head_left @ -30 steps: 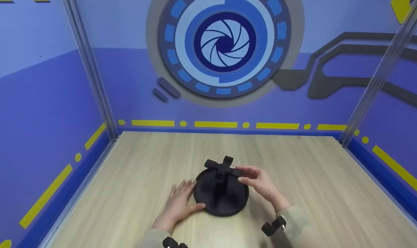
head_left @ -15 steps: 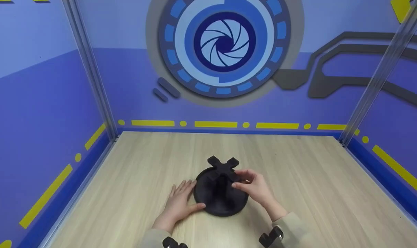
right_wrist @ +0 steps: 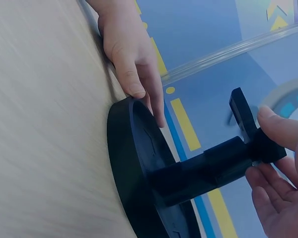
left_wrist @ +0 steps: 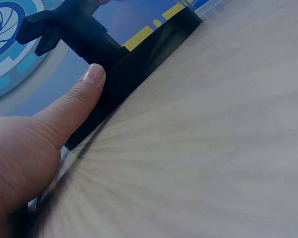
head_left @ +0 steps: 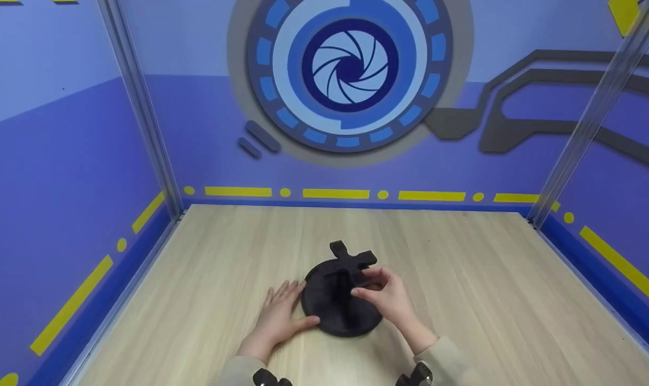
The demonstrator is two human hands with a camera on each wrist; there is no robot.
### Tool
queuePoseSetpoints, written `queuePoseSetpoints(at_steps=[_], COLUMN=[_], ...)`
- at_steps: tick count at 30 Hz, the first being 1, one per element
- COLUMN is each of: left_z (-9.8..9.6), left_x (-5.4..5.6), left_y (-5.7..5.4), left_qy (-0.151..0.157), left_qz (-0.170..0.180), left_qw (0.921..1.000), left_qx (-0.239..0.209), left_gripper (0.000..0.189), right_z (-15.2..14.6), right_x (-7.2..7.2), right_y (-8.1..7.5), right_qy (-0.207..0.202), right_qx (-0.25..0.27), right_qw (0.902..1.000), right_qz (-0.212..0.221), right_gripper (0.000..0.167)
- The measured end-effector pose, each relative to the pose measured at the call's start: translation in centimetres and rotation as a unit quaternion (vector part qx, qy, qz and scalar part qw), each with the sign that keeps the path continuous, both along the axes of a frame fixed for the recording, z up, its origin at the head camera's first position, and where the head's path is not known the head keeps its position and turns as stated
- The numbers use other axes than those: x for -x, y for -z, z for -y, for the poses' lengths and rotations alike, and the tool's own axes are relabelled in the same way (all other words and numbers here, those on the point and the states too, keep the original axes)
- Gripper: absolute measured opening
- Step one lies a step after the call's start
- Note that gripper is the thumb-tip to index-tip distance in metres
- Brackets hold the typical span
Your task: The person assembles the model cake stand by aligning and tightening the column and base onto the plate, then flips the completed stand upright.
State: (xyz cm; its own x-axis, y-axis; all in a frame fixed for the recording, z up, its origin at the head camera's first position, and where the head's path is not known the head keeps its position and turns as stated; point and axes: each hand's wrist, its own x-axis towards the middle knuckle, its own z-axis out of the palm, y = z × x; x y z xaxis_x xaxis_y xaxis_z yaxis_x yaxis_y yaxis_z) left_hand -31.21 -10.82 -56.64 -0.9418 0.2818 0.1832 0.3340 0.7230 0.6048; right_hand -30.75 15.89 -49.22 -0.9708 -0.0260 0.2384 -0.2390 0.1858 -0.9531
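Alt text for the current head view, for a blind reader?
The person's right hand grips a black cross-shaped knob atop a black post on a round black base, while the left hand touches the base's rim. The base rests on a pale wood-grain tabletop before a blue wall.

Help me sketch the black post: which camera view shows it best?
Right wrist: the post shows side-on from base to knob. Head shows it foreshortened and dark; left wrist hides its foot behind the base.
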Motion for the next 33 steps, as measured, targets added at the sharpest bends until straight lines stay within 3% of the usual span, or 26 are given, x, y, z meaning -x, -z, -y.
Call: queuePoseSetpoints(at_steps=[7,11,16,19,22,26,33], left_z=[0.0,0.0,0.0,0.0,0.0,0.0,0.0], left_x=[0.1,0.0,-0.2,-0.2,-0.2,-0.2,-0.1], left_y=[0.1,0.0,-0.1,-0.1,-0.1,0.0,0.0], left_qy=[0.0,0.0,-0.001,0.0,0.0,0.001,0.001], left_qz=[-0.003,-0.004,-0.009,-0.012,-0.013,-0.015,-0.019], left_qw=[1.0,1.0,1.0,0.9999,0.9999,0.9999,0.9998], left_qx=[0.003,-0.001,-0.001,0.001,0.002,0.005,0.004], left_gripper=[0.1,0.1,0.1,0.1,0.1,0.099,0.099], right_z=[-0.3,-0.8,-2.1,-3.0,-3.9,-5.0,-6.0], right_x=[-0.1,0.0,1.2,2.5,3.9,5.5,6.8], right_y=[-0.1,-0.9,-2.1,-2.2,-1.7,-0.6,1.2], right_qy=[-0.005,0.011,0.062,0.071,0.041,-0.041,-0.187], right_qx=[-0.017,-0.004,-0.019,-0.032,-0.026,0.006,0.051], right_qw=[0.9998,0.9998,0.9973,0.9964,0.9985,0.9991,0.9776], right_qz=[-0.006,-0.014,-0.033,-0.034,-0.024,0.007,0.083], right_gripper=[0.044,0.041,0.038,0.038,0.041,0.049,0.066])
